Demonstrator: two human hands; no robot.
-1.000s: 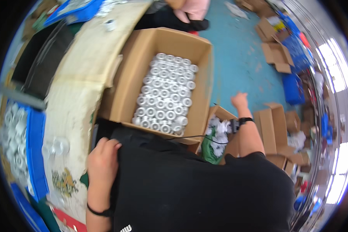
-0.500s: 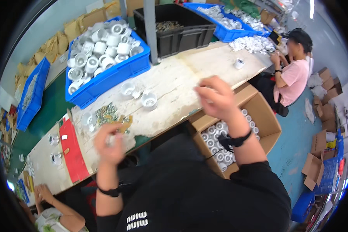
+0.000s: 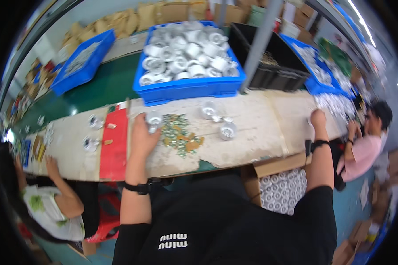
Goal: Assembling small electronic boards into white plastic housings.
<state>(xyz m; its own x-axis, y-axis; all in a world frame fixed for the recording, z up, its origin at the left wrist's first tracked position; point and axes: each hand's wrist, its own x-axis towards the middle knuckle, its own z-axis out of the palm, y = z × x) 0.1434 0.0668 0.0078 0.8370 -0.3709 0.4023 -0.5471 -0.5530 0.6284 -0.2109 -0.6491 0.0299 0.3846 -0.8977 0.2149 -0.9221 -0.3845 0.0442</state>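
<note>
My left hand curls around a white cup-shaped plastic housing at the left edge of a scattered heap of small green and tan circuit boards. Far to the right along the table, my right hand is closed; a white part shows at its left edge, mostly hidden by the fingers. Between the hands stand two more housings, one farther back and one nearer, with small white pieces beside them.
A blue crate heaped with white housings stands behind, beside a black bin and a grey post. Below the table edge sits a cardboard box of white parts. Co-workers sit at left and right. A red sheet lies left.
The view has turned to the right. My left hand has come to the housing beside the circuit boards. My right hand has reached out from above the cardboard box to the table's right part.
</note>
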